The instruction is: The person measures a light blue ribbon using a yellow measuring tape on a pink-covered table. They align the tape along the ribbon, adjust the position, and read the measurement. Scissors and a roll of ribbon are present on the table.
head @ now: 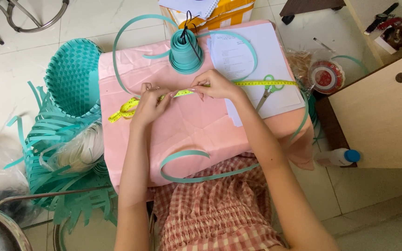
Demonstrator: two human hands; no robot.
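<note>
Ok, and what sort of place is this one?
Probably a home craft corner for weaving plastic strapping: a small pink-covered table on a tiled floor, a teal strap roll, and half-woven teal baskets beside it. Both hands hold a yellow measuring tape.

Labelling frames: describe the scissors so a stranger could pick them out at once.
Find the pink-covered table. On its right side lie white paper sheets, crossed by a yellow tape measure. The scissors lie there beyond the right hand: green handles, metal blades, the only cutting tool.
</note>
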